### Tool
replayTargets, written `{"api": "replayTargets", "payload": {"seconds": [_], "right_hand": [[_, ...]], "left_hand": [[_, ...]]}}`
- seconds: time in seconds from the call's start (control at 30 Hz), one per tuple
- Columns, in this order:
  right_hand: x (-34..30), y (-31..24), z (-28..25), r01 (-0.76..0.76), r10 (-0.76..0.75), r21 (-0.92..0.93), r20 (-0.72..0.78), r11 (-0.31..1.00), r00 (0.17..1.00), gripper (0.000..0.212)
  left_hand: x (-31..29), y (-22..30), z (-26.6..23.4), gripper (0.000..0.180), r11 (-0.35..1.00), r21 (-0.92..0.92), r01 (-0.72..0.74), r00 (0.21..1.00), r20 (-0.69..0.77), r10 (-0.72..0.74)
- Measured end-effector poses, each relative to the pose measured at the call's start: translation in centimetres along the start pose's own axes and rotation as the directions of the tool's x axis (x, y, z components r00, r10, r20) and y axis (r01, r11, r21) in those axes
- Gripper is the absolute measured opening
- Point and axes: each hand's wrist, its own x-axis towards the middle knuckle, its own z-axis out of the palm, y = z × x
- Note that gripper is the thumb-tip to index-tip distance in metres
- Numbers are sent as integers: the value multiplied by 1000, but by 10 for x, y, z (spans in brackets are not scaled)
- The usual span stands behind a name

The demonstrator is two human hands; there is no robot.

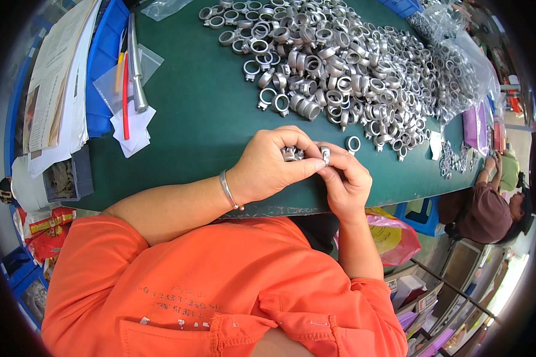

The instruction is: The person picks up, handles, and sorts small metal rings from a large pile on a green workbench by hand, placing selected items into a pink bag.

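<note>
Over the near edge of the green table, my left hand [271,163] and my right hand [348,184] meet. Between their fingertips is a small silver metal ring clamp [326,156], gripped by my right thumb and fingers and touched by my left thumb. More silver ring clamps [292,153] sit in the curl of my left fingers, partly hidden. One loose metal ring [348,144] lies on the table just beyond my right hand. Farther off spreads a large heap of similar ring clamps [333,65].
At the left are a blue bin [104,77], papers [56,77], a red pen [125,101], a metal-handled tool [136,77] and a grey box [80,169]. Clear bags of rings [458,74] stand at the right. Another person [488,211] sits farther right, near a blue stool [420,217].
</note>
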Motion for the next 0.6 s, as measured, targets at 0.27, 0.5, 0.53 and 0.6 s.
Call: {"api": "replayTargets", "payload": {"seconds": [0.27, 0.5, 0.53, 0.6], "right_hand": [[-2, -5, -7, 217, -274, -563, -17, 797, 961, 21], [-2, -34, 3, 347, -314, -508, 152, 788, 937, 35], [-4, -34, 3, 333, -327, -406, 85, 851, 941, 32], [-3, -29, -11, 124, -195, -538, -77, 834, 978, 17]], "left_hand": [[4, 10, -3, 14, 936, -114, 332, 942, 88, -323], [7, -3, -10, 26, 697, -536, 477, 879, 299, -372], [8, -4, -13, 28, 668, -576, 471, 882, 305, -359], [9, -2, -13, 21, 621, -638, 455, 888, 272, -371]]}}
